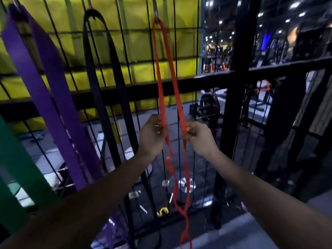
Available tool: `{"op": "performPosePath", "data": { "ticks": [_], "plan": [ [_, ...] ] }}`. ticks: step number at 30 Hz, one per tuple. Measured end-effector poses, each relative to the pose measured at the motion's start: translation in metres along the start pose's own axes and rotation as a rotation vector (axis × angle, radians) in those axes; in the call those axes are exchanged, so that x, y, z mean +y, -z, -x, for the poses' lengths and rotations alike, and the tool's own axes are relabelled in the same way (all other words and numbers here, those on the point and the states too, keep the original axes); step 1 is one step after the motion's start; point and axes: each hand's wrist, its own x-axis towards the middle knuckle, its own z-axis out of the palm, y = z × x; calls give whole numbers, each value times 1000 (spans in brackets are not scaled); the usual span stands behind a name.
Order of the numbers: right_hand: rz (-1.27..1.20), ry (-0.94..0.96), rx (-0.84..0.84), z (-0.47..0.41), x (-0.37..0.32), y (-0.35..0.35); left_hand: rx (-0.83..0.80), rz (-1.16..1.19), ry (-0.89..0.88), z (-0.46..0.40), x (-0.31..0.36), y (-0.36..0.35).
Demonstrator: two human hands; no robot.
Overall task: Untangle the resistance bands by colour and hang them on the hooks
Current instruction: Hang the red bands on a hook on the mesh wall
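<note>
Gripping red band (159, 72), hands (152, 135) (199, 137); its twisted tail seemingly cropped below.

A thin red rubber resistance band (177, 90) hangs from a metal hook (156, 13). The left hand (152, 135) and right hand (199, 137) each pinch one strand; below their fingers it dangles twisted.

Both arms reach forward, left hand (152, 135) and right hand (199, 136) raised side by side, fingers pinched.
</note>
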Motion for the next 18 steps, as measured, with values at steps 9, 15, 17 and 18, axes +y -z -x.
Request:
{"op": "performPosePath", "data": {
  "ticks": [9, 15, 17, 18],
  "plan": [
    [-46, -228, -56, 69, 84, -43, -122, -102, 149, 71, -87, -35],
    [53, -326, -51, 117, 133, -61, -302, -105, 322, 128, -122, -60],
    [34, -402, -92, 135, 147, -67, -359, -122, 416, 158, -147, -66],
    [40, -440, -108, 144, 155, -70, -377, -97, 452, 172, -159, -69]
  ]
}}
